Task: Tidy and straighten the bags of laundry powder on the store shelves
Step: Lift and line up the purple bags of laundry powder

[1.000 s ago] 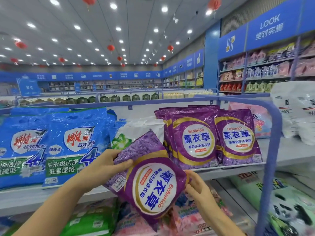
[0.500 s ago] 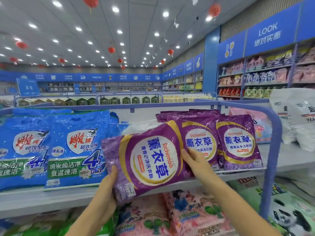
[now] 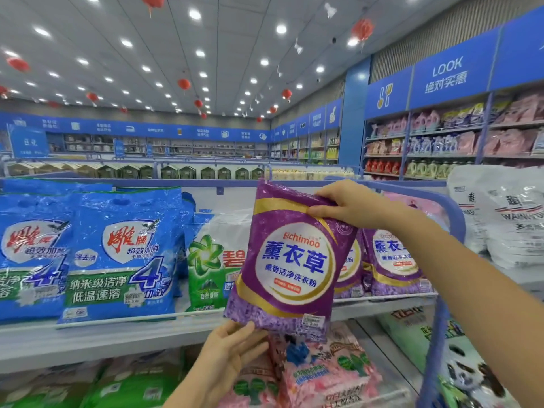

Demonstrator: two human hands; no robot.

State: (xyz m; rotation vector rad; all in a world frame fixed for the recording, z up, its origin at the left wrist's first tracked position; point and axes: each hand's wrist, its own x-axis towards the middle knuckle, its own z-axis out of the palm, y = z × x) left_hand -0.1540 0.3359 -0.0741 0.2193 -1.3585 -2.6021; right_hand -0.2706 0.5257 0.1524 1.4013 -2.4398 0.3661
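Note:
I hold a purple laundry powder bag (image 3: 290, 260) nearly upright in front of the top shelf (image 3: 117, 328). My right hand (image 3: 347, 204) pinches its top right corner. My left hand (image 3: 232, 346) supports its bottom left edge from below, fingers spread. Behind it, more purple bags (image 3: 391, 260) stand in a row on the shelf, partly hidden by my right arm. A green and white bag (image 3: 212, 260) leans to the left of the held bag. Two blue bags (image 3: 117, 254) stand further left.
A blue rounded rail (image 3: 453, 219) frames the shelf's right end. White sacks (image 3: 500, 213) lie at the right. Pink bags (image 3: 323, 375) and green bags (image 3: 126, 387) fill the lower shelf. Wall shelves (image 3: 441, 142) with goods stand behind.
The purple bag has been turned from lying sideways to upright. My right hand moved from its right edge up to its top corner, and my left hand slid under its bottom edge.

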